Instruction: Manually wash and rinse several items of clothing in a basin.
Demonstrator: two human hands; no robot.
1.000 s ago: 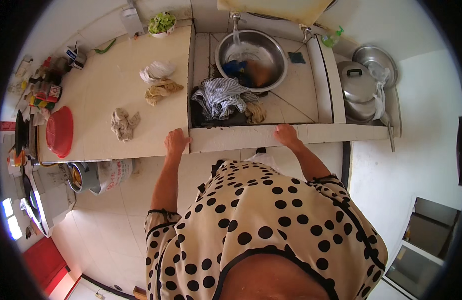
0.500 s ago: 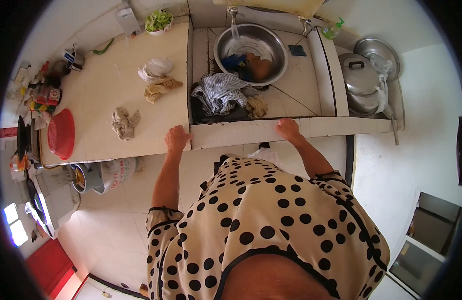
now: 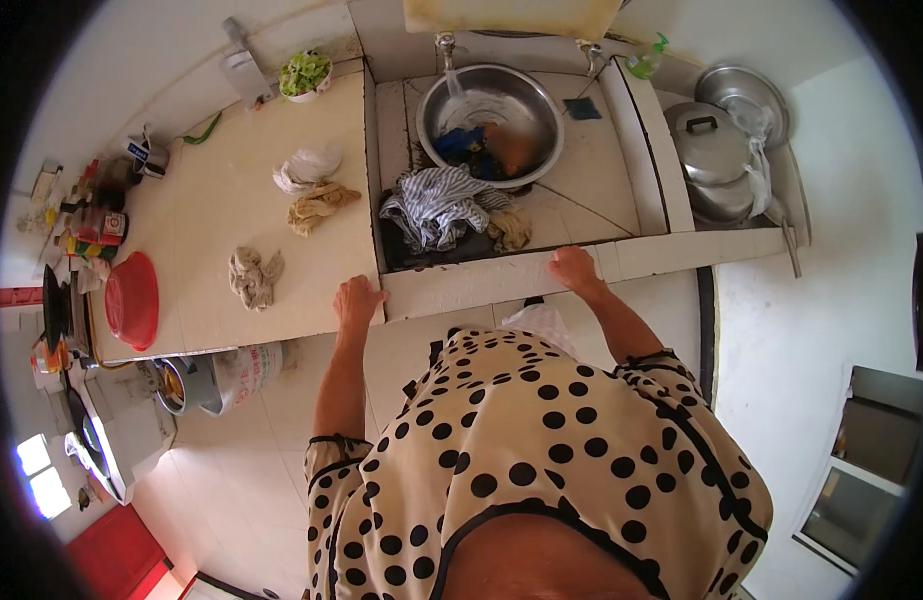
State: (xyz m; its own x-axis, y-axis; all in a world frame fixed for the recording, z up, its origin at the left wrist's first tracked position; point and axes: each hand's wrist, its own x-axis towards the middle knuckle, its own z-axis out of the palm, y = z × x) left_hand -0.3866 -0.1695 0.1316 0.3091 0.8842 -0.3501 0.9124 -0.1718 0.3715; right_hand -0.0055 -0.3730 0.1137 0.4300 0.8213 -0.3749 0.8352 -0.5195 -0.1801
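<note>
Resting on the front ledge (image 3: 461,282) of the tiled sink, my left hand (image 3: 359,302) has its fingers curled in, with no object seen in it. My right hand (image 3: 574,269) leans on the same ledge farther right, also closed like a fist. Beyond them, a metal basin (image 3: 553,122) stands in the sink under a tap (image 3: 445,45) with water running. Dark blue cloth (image 3: 459,142) lies in it beside a blurred brownish patch. A striped grey-and-white cloth (image 3: 436,205) is heaped in front of the basin, next to a tan cloth (image 3: 509,230).
On the left counter (image 3: 211,200) lie a white cloth (image 3: 306,170), a tan rag (image 3: 321,207) and a beige rag (image 3: 253,278). A red basin (image 3: 132,305) and a bowl of greens (image 3: 305,76) stand there too. A lidded pot (image 3: 709,150) sits right of the sink.
The whole view has shifted slightly, so the counter and sink sit lower in the picture. Both hands stay on the ledge, and the cloths and basin keep their places.
</note>
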